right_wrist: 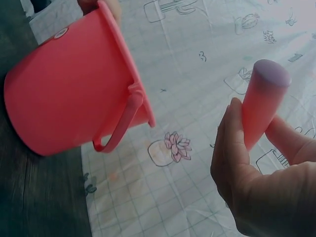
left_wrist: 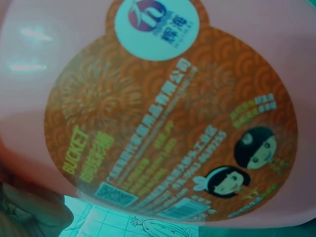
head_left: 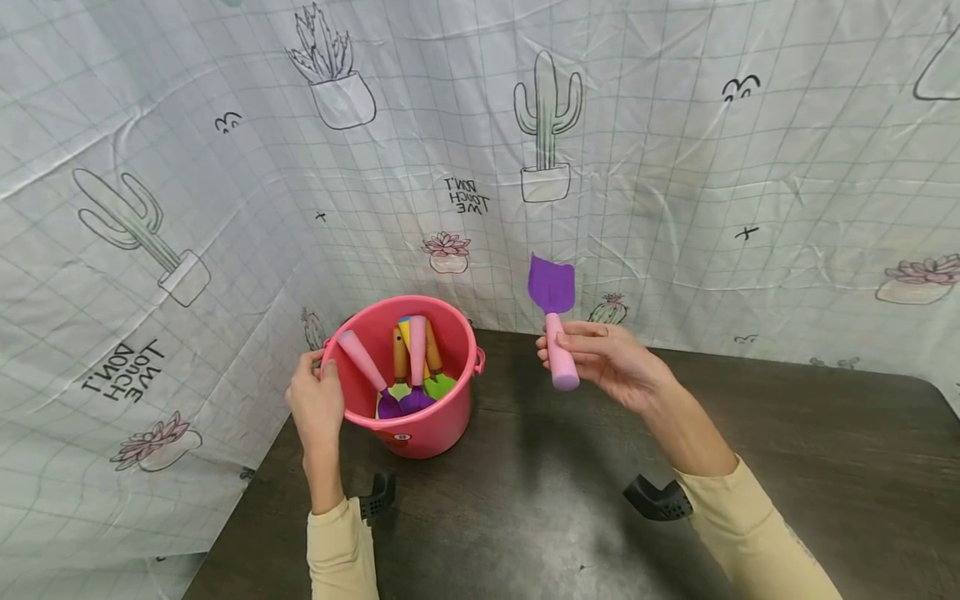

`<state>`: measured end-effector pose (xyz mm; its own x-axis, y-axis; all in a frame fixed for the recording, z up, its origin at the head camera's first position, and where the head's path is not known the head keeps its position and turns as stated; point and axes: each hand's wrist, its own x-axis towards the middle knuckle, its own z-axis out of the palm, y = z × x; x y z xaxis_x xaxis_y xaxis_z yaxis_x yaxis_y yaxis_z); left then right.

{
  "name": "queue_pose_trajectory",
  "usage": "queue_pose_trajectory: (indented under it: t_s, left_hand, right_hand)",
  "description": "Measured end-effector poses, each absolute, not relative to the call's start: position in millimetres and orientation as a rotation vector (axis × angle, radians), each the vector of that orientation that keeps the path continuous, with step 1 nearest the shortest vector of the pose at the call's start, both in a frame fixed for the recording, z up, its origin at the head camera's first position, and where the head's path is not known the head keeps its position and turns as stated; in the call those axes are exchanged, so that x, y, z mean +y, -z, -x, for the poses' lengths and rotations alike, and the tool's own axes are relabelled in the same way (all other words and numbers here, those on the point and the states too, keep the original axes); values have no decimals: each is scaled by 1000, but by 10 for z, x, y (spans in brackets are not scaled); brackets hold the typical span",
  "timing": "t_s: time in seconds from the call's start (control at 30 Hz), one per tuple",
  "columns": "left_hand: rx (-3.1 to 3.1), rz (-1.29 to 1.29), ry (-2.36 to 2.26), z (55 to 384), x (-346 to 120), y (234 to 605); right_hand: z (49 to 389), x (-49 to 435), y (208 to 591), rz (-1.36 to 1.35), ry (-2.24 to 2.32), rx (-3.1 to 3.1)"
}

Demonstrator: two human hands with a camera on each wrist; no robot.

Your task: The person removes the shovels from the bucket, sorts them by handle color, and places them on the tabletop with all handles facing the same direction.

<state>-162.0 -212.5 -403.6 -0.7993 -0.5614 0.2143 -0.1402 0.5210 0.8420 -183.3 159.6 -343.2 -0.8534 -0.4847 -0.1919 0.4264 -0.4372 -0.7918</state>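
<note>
My left hand (head_left: 315, 400) grips the left rim of a pink bucket (head_left: 447, 425), thumb over the edge. The bucket leans slightly, its mouth facing me. Inside lie several toy garden tools: pink handles (head_left: 363, 360) with purple heads, orange handles (head_left: 432, 346), a yellow piece and a green head (head_left: 439, 386). To the right of the bucket, my right hand (head_left: 618, 362) pinches the pink handle of a toy shovel (head_left: 552, 287), purple blade up, above the table. In the right wrist view, the handle's end (right_wrist: 273, 73) sticks out past thumb and fingers. An orange label (left_wrist: 163, 128) fills the left wrist view.
The dark wooden table (head_left: 480, 533) runs under both arms. A white sheet (head_left: 637, 167) with cactus drawings hangs behind and at the left, close to the bucket. The bucket's pink carrying handle (right_wrist: 120, 121) hangs down at its side. Black straps (head_left: 660, 498) show near both wrists.
</note>
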Motion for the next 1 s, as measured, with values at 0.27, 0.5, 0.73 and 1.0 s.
queue_pose_trajectory:
  t_s: [0.27,0.5,0.73,1.0]
  left_hand:
    - [-2291,-579,1211,1606,-2144,4059]
    - [-2288,-563,1211,1602,-2163,4064]
    - [-2281,-562,1236,1611,-2155,4053]
    - [-2284,-559,1230,1615,-2164,4071]
  right_hand:
    - [1815,1630,3513,77,2286,1344]
    - [1834,1678,3618,4,2325,1329]
    - [1845,1703,3690,-40,2318,1351]
    - [1852,1733,3779,-38,2303,1392]
